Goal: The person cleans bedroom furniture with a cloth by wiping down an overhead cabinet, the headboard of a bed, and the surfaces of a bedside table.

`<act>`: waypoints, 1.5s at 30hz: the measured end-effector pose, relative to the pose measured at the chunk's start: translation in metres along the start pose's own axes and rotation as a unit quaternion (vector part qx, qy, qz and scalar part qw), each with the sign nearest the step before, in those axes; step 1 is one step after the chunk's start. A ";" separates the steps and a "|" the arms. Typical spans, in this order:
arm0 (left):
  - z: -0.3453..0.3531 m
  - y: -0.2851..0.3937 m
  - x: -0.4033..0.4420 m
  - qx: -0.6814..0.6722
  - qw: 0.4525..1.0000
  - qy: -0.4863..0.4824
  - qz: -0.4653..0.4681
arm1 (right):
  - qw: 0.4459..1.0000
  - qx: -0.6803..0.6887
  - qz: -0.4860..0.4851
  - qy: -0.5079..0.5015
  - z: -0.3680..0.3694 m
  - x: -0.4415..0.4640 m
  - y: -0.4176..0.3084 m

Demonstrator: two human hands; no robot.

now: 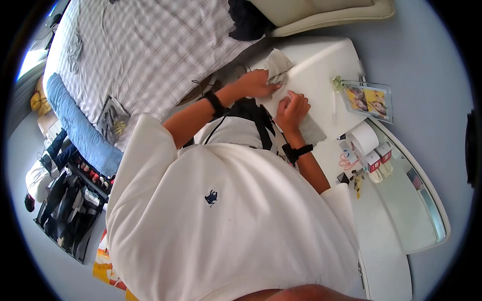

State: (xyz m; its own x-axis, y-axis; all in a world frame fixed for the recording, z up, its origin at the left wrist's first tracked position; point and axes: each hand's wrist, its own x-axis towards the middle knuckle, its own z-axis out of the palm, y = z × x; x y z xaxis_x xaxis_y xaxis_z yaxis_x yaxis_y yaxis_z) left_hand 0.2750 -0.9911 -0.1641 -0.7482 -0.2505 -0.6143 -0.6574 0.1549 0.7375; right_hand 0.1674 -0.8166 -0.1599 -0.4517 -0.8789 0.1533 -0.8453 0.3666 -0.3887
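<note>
My left hand (257, 84) is closed on a light grey-beige cloth (279, 62), which bunches up above the fingers over the white tabletop (321, 75). Close by on the right, my right hand (292, 111) hovers over or rests on the same surface; I cannot tell which. Its fingers are curled in a loose fist, and nothing shows in them. A greyish patch below that hand may be a shadow. Both wrists wear black bands.
A photo frame (369, 102) stands at the table's right edge. Nearby are a white paper roll (362, 138), small boxes (372, 161), keys (357, 183) and a mirror (414, 205). A checked bed (150, 50) lies left, a beige chair (321, 12) beyond.
</note>
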 end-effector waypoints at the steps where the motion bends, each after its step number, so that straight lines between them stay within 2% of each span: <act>1: -0.005 0.013 0.004 0.038 0.998 -0.003 -0.045 | 1.000 0.002 0.013 -0.003 0.001 0.000 -0.002; 2: -0.006 0.021 0.010 0.041 0.998 0.002 -0.040 | 1.000 0.000 0.009 0.004 0.002 -0.001 -0.002; 4: -0.001 0.034 0.026 0.099 0.988 0.095 0.070 | 1.000 0.002 0.015 -0.011 0.001 -0.001 -0.001; 5: 0.002 0.040 0.037 0.099 0.987 0.097 0.079 | 1.000 -0.005 0.014 -0.004 0.001 0.000 0.001; 7: 0.005 0.052 0.058 0.130 0.965 0.170 0.154 | 0.998 0.019 0.012 -0.058 -0.006 0.001 0.004; 8: 0.003 0.055 0.063 0.138 0.957 0.181 0.181 | 0.998 0.010 0.012 -0.054 -0.017 0.001 0.004; 10: 0.009 0.048 0.072 0.150 0.950 0.181 0.205 | 0.992 0.004 -0.027 -0.120 -0.040 0.009 -0.001; 13: 0.003 0.030 0.061 0.165 0.953 0.130 0.220 | 0.994 0.003 -0.038 -0.105 -0.065 -0.006 -0.008; 14: 0.003 0.017 0.055 0.185 0.943 0.120 0.248 | 0.988 -0.004 -0.034 -0.151 -0.074 -0.013 -0.011; 15: -0.003 0.011 0.045 0.205 0.932 0.110 0.278 | 0.989 -0.007 -0.026 -0.142 -0.077 -0.021 -0.013; 16: -0.008 0.005 0.033 0.218 0.936 0.051 0.271 | 0.981 -0.008 -0.027 -0.192 -0.079 -0.030 -0.016; 17: -0.008 -0.003 0.020 0.225 0.933 0.043 0.280 | 0.970 -0.007 -0.026 -0.242 -0.080 -0.039 -0.020; 20: -0.004 -0.032 -0.007 0.275 0.901 0.028 0.334 | 0.971 -0.010 -0.010 -0.239 -0.076 -0.054 -0.029; 22: 0.002 -0.046 -0.021 0.317 0.858 0.057 0.400 | 0.976 -0.002 0.008 -0.219 -0.071 -0.063 -0.023; 23: 0.002 -0.042 -0.028 0.324 0.853 0.050 0.406 | 0.977 0.002 0.016 -0.211 -0.068 -0.066 -0.019; 25: 0.003 -0.024 -0.042 0.343 0.877 -0.001 0.336 | 0.978 -0.015 0.033 -0.206 -0.065 -0.074 -0.014; 26: 0.002 -0.014 -0.044 0.312 0.890 -0.011 0.332 | 0.976 -0.023 0.028 -0.214 -0.066 -0.074 -0.014; 30: 0.003 0.010 -0.033 0.359 0.890 -0.036 0.277 | 0.965 0.000 0.044 -0.257 -0.071 -0.064 -0.014; 35: 0.024 0.025 -0.007 0.473 0.841 -0.008 0.262 | 0.958 0.105 0.053 -0.262 -0.067 -0.057 0.010; 37: 0.029 0.026 0.009 0.465 0.845 0.005 0.264 | 0.950 0.160 0.071 -0.258 -0.062 -0.061 0.017; 39: 0.023 0.026 0.032 0.464 0.843 0.019 0.273 | 0.917 0.213 0.088 -0.324 -0.067 -0.051 0.027; 40: 0.020 0.029 0.043 0.432 0.857 0.023 0.282 | 0.889 0.252 0.128 -0.360 -0.078 -0.040 0.022; 42: 0.007 0.046 0.048 0.380 0.883 0.010 0.276 | 0.883 0.272 0.122 -0.362 -0.080 -0.035 0.027; 43: -0.001 0.049 0.051 0.385 0.879 0.011 0.282 | 0.874 0.287 0.112 -0.376 -0.083 -0.032 0.030; 45: -0.012 0.054 0.061 0.315 0.868 0.061 0.378 | 0.873 0.297 0.112 -0.370 -0.083 -0.029 0.029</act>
State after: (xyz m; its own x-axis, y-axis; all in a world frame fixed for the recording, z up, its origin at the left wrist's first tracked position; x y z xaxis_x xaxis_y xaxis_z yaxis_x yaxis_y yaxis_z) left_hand 0.1947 -1.0099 -0.1582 -0.9975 0.0575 0.0409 0.0706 0.8020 0.5932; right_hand 0.1327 -0.7552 -0.1003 -0.0929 -0.8421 -0.5313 -0.3625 0.5255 -0.7697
